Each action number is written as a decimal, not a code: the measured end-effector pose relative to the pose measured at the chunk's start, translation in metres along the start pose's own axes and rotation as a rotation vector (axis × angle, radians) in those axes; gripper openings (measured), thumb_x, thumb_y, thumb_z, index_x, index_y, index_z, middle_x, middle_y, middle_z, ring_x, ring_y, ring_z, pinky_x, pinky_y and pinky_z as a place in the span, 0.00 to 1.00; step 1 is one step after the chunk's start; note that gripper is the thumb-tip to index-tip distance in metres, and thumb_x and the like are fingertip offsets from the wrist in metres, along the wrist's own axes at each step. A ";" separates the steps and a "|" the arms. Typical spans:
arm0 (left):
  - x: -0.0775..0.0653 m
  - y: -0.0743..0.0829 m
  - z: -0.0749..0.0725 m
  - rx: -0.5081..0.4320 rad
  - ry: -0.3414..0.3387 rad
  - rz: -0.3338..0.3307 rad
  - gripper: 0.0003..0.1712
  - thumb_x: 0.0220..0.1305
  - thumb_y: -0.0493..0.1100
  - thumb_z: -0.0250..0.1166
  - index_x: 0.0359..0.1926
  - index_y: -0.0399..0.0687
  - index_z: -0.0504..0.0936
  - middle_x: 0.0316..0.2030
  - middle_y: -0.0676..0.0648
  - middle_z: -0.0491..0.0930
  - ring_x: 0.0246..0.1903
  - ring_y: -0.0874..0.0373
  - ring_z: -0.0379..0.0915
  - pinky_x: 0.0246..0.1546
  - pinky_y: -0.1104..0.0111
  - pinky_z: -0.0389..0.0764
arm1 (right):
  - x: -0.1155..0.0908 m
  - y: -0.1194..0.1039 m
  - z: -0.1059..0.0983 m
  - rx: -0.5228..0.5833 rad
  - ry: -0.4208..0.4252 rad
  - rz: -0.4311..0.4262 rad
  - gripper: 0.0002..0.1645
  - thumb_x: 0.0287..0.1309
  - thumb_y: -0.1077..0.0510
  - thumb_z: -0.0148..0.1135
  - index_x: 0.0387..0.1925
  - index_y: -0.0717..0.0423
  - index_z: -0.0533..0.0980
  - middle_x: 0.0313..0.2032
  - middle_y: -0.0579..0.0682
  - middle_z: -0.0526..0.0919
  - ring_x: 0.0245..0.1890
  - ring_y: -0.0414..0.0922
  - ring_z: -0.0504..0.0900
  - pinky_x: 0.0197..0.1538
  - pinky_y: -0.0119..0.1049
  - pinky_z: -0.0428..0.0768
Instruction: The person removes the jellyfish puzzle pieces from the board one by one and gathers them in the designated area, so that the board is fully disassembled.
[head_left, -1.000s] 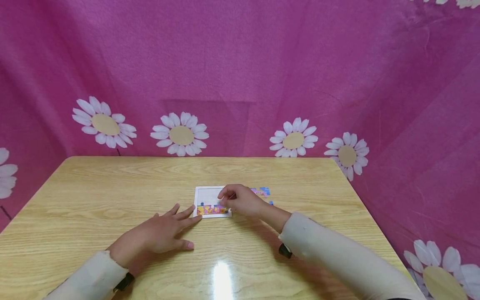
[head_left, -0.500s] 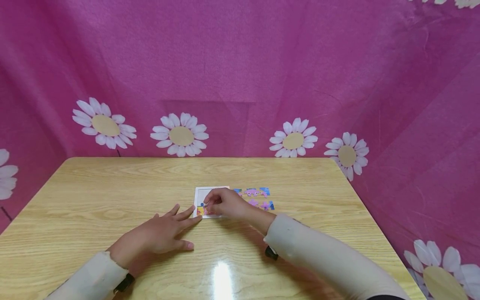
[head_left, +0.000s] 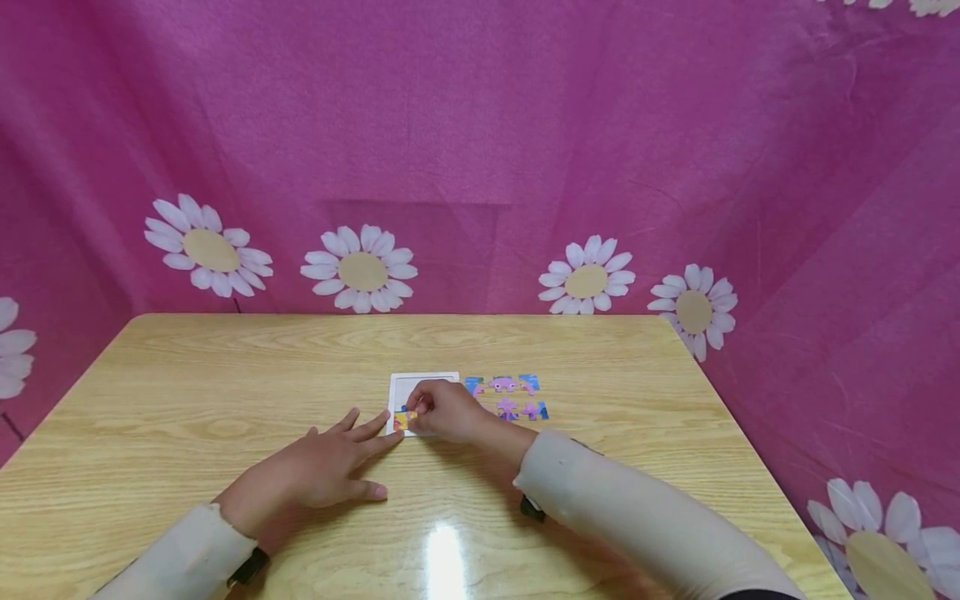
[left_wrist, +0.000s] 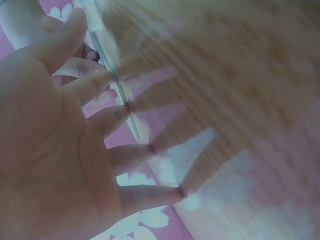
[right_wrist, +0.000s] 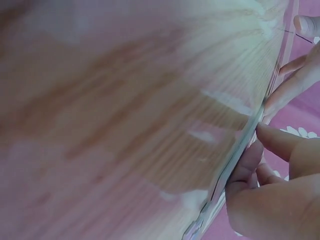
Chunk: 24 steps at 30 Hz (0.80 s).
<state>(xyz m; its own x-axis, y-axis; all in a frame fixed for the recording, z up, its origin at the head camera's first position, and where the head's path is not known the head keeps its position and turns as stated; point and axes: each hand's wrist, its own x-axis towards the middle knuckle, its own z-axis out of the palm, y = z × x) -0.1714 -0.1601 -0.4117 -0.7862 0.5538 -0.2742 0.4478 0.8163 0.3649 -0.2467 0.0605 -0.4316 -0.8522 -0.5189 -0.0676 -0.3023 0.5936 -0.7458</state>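
Note:
In the head view a white-bordered jigsaw tray [head_left: 424,375] lies on the table, with yellow puzzle pieces [head_left: 402,420] showing at its lower left. My left hand [head_left: 330,462] lies with fingers spread, its fingertips touching the tray's left edge and lower left corner. Over the lower part of the tray is my right hand [head_left: 448,413], thumb and fingers bent together low at the tray. It seems to pinch a small puzzle piece, mostly hidden by the fingers. The right wrist view shows the right fingertips [right_wrist: 259,129] down at the tray, seen nearly edge-on.
Right of the tray lie loose pink and blue puzzle pieces [head_left: 507,408] in two rows, partly behind the right hand. The wood-grain table [head_left: 225,375] reaches back to a pink curtain [head_left: 450,125] with white flowers. A bright reflection [head_left: 445,558] shines near the front.
My right hand has moved left and down over the tray, then stayed near its lower left part. More of the loose pieces on the right are uncovered. The left hand has not moved.

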 end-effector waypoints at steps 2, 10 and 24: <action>0.000 0.000 0.000 0.001 -0.002 0.001 0.46 0.66 0.70 0.64 0.79 0.63 0.63 0.81 0.48 0.52 0.78 0.29 0.44 0.57 0.18 0.54 | 0.001 -0.001 0.001 -0.035 0.003 0.003 0.08 0.58 0.66 0.72 0.39 0.59 0.82 0.27 0.40 0.75 0.26 0.34 0.71 0.32 0.26 0.69; 0.000 0.001 0.000 0.004 -0.007 0.000 0.46 0.66 0.69 0.64 0.79 0.62 0.63 0.81 0.48 0.53 0.78 0.29 0.44 0.58 0.18 0.54 | 0.002 -0.003 0.004 -0.080 0.014 -0.007 0.08 0.56 0.67 0.72 0.37 0.61 0.80 0.26 0.41 0.73 0.25 0.34 0.69 0.32 0.26 0.68; 0.001 0.000 0.000 0.018 -0.007 0.003 0.46 0.66 0.68 0.64 0.80 0.63 0.62 0.81 0.48 0.52 0.77 0.29 0.44 0.57 0.18 0.54 | 0.001 -0.002 0.005 0.016 0.031 0.036 0.11 0.57 0.67 0.72 0.38 0.57 0.79 0.31 0.43 0.75 0.29 0.37 0.71 0.34 0.28 0.70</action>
<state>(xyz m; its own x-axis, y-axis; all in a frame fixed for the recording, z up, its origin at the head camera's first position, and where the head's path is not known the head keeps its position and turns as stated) -0.1721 -0.1602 -0.4118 -0.7819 0.5571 -0.2797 0.4576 0.8177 0.3494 -0.2448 0.0559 -0.4336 -0.8755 -0.4775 -0.0741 -0.2645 0.6018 -0.7536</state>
